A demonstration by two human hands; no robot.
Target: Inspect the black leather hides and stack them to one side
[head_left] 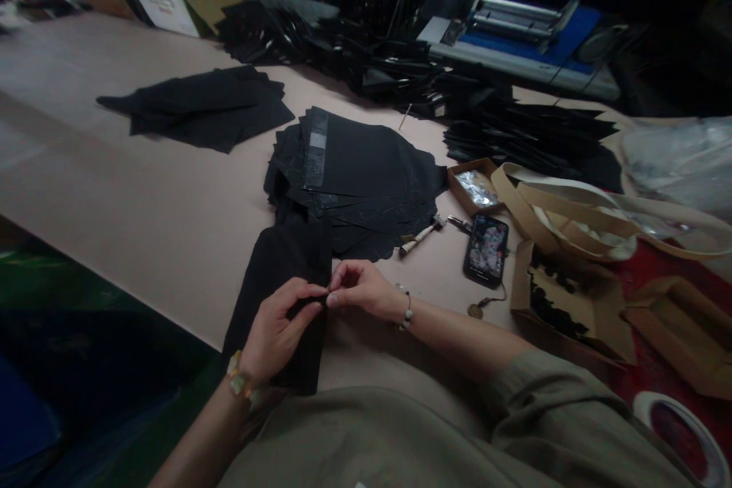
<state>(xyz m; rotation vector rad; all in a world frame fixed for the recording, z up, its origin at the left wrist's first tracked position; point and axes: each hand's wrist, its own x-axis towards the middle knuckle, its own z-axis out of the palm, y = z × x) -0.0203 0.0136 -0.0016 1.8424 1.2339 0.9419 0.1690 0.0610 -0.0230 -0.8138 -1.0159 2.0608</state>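
A pale bench (188, 191) runs from the upper left of the frame down to the lower middle. At the centre lies a stack of black sheets (366, 152); just below it, left of the lower middle, the black cloth (280, 252) being handled lies partly over the bench's near edge. Left hand (277, 332) and right hand (366, 293) meet at its right edge. The left fingers pinch a dark fold there, and the right fingers close on the same spot; whether they also hold some small piece, I cannot tell. Right of centre lie a phone (486, 248) and, smaller, a hammer (422, 236).

To work that edge well, I would anchor it with the left pinch, let the right fingertips make only small movements, and support the cloth so its overhang doesn't drag.
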